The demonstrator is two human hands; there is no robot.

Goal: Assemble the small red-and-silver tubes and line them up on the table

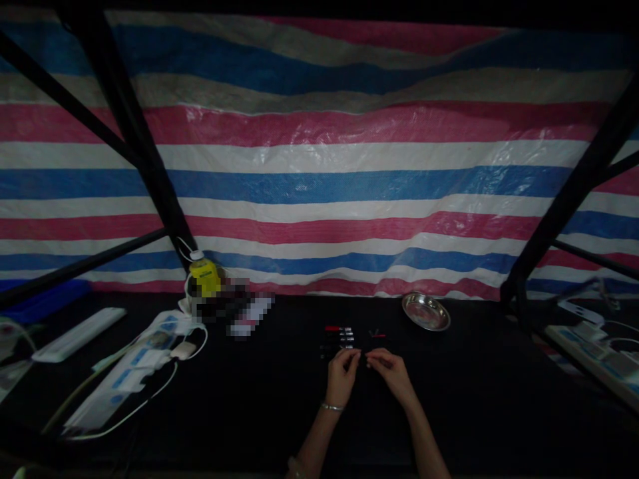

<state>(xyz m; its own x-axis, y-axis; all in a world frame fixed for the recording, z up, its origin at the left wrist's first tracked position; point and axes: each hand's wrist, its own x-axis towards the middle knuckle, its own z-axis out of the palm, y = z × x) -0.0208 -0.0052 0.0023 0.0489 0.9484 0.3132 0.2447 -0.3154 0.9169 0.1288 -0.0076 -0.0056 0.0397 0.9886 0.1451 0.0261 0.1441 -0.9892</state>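
Note:
My left hand [343, 378] is closed in a pinch, with its fingertips just in front of a row of small tubes. What it holds, if anything, is too small to name. Facing it, my right hand [392, 374] pinches too, its thumb and fingertips a short gap from the left ones; its contents I cannot make out. The row has a red tube with a silver end [338, 329] at the back and several dark ones with silver ends [344, 340] before it. Beyond my right fingertips lie a few tiny red and metallic pieces [378, 334].
A round metal dish [426, 313] stands at the back right of the black table [479, 399]. Power strips [124, 379] with plugs and cables lie at left, near a yellow bottle [206, 277]. Black frame posts [544, 219] and a striped sheet [349, 179] bound the back.

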